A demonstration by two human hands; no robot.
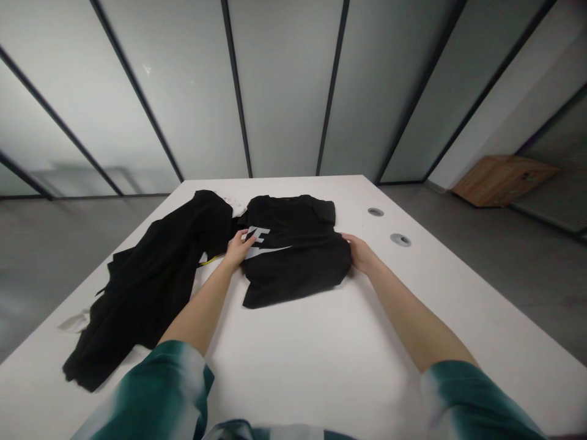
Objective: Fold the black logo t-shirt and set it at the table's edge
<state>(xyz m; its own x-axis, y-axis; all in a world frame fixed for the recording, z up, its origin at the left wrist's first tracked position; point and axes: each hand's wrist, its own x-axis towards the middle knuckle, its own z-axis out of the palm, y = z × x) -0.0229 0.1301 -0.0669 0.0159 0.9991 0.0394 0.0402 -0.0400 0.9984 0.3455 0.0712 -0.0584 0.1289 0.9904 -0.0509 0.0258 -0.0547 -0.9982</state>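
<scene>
A folded black T-shirt (298,253) with a white logo lies in the middle of the white table (321,360). My left hand (239,247) rests on its left edge, fingers stretched flat over the white print. My right hand (360,252) lies against the shirt's right edge, fingers curled onto the fabric. Both forearms reach out from green-and-white sleeves at the bottom of the view.
A heap of black garments (156,278) sprawls over the left part of the table, with a white tag near its lower left end. Two round cable ports (400,239) sit in the tabletop to the right. Frosted glass panels stand behind; a wooden box (502,177) sits on the floor, far right.
</scene>
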